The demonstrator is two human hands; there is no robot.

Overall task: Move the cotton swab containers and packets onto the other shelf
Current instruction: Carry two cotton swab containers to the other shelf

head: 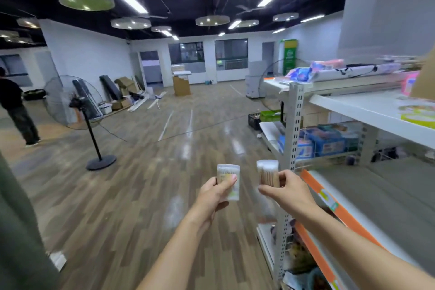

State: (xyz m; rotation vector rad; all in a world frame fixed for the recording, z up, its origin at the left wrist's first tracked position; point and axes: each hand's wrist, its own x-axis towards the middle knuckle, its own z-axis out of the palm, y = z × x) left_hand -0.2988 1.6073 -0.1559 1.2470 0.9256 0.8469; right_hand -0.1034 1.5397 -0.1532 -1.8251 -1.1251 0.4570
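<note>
flat clear swab packet (229,181): upright, held in mid-air over the floor | round clear swab tub (268,173): upright, wooden sticks inside, held just beside the shelf post

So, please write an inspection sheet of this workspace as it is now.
Surface: grey shelf with orange edge, at right; bare where visible.
Job's things: two clear cotton swab containers, left container, right container, both upright, off the shelf.
Clutter: packaged goods on lower shelves.
Hands: left hand and right hand each hold one container.
Cables: fan cord on floor.
Surroundings: standing fan, cardboard boxes, a person at left.
</note>
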